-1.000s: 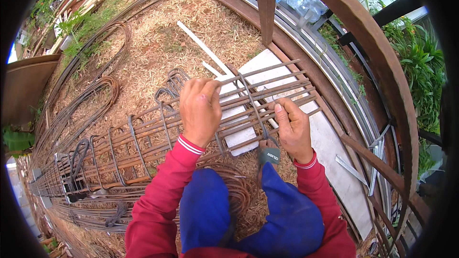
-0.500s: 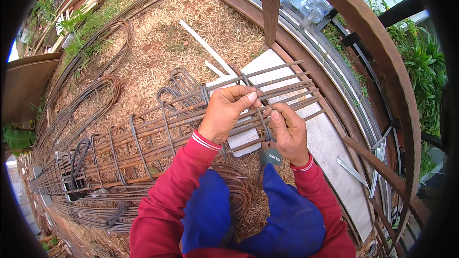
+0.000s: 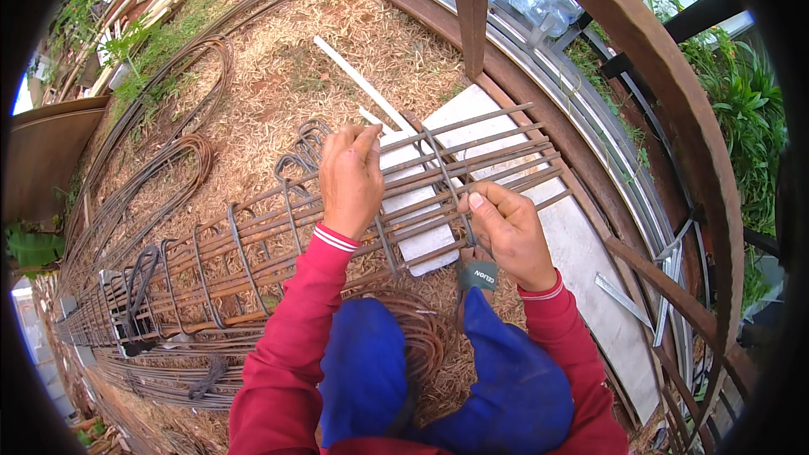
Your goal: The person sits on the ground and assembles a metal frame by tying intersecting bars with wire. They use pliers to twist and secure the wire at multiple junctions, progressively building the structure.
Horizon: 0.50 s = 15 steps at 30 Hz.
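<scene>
A long rebar cage [image 3: 253, 240] of rusty bars runs from the left to the middle, with square wire stirrups around it. Near its right end, my right hand [image 3: 510, 232] pinches the side of a stirrup [image 3: 438, 160] between thumb and fingers. My left hand [image 3: 350, 190] is over the cage further left, fingers drawn together near the far bar by another stirrup [image 3: 386, 240]. What lies in those left fingers is hidden. The loose bar ends [image 3: 539, 160] stick out past my right hand.
Under the bar ends lies a pale board [image 3: 581, 286]. Bent stirrups [image 3: 308, 147] are piled beyond the cage, and rod coils [image 3: 190, 156] lie at left. A brown steel frame [image 3: 704, 118] curves along the right. My sandalled foot [image 3: 479, 275] is close below the cage.
My left hand has moved left along the cage, away from the stirrup near my right hand. That stirrup now shows more plainly. The right hand has shifted slightly.
</scene>
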Available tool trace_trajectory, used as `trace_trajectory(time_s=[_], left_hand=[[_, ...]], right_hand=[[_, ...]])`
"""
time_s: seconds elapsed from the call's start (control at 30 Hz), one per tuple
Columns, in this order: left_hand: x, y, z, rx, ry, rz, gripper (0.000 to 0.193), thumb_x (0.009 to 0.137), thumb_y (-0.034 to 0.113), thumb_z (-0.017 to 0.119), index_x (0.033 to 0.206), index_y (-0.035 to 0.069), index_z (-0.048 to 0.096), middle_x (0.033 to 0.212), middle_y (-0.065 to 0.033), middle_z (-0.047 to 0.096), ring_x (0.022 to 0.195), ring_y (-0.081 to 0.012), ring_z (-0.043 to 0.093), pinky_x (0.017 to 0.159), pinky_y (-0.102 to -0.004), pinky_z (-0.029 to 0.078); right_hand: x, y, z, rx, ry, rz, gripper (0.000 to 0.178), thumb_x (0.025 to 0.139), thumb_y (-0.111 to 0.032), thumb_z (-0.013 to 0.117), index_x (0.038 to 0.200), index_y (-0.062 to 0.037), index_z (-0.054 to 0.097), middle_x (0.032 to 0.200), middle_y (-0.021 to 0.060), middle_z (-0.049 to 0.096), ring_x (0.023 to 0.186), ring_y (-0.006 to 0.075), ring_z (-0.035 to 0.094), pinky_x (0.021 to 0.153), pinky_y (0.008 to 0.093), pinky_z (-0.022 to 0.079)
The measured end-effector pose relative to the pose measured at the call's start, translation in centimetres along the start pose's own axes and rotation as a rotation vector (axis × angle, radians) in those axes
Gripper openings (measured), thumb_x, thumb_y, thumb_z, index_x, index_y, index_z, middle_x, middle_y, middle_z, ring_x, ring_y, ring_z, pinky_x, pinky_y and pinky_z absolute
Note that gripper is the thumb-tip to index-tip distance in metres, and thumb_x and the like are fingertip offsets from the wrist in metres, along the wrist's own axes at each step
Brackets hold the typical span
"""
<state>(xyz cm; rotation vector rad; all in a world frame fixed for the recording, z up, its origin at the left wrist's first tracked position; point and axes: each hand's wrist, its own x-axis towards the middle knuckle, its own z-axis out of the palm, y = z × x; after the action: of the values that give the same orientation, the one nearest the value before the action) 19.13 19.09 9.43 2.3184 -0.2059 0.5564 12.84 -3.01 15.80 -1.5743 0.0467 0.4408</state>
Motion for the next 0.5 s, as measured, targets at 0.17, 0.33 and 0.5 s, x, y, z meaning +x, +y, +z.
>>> trace_trajectory(time_s=[0.17, 0.33, 0.5], left_hand=[[-2.5, 3.8, 1.5, -0.912, -0.471, -0.573, 0.02, 0.099, 0.012, 0.063, 0.102, -0.006, 0.073, 0.085, -0.0077, 0.072, 0.075, -0.0137, 0.061, 0.066, -0.0267, 0.047], [-2.2, 3.6, 3.1, -1.054, -0.292, -0.798, 0.021, 0.1, 0.015, 0.063, 0.1, -0.004, 0.073, 0.079, -0.0025, 0.069, 0.066, -0.0073, 0.051, 0.059, -0.0221, 0.042], [-0.7, 0.9, 4.8, -1.018, -0.24, -0.857, 0.021, 0.101, 0.018, 0.062, 0.105, 0.0, 0.073, 0.081, -0.0006, 0.069, 0.066, -0.0043, 0.051, 0.053, -0.0213, 0.039]], right_hand=[[3.1, 3.2, 1.1, -0.058, 0.034, -0.012, 0.022, 0.102, -0.013, 0.053, 0.094, 0.0004, 0.068, 0.064, -0.0025, 0.052, 0.06, 0.0052, 0.044, 0.055, 0.0259, 0.037], [2.9, 4.5, 1.6, -0.134, 0.036, -0.023, 0.023, 0.102, -0.013, 0.053, 0.104, 0.0037, 0.069, 0.062, 0.0003, 0.053, 0.058, 0.008, 0.048, 0.055, 0.03, 0.042], [2.3, 4.4, 1.9, -0.309, 0.141, -0.095, 0.025, 0.1, -0.012, 0.053, 0.11, 0.0046, 0.068, 0.064, 0.0127, 0.062, 0.058, 0.024, 0.061, 0.057, 0.0372, 0.046]])
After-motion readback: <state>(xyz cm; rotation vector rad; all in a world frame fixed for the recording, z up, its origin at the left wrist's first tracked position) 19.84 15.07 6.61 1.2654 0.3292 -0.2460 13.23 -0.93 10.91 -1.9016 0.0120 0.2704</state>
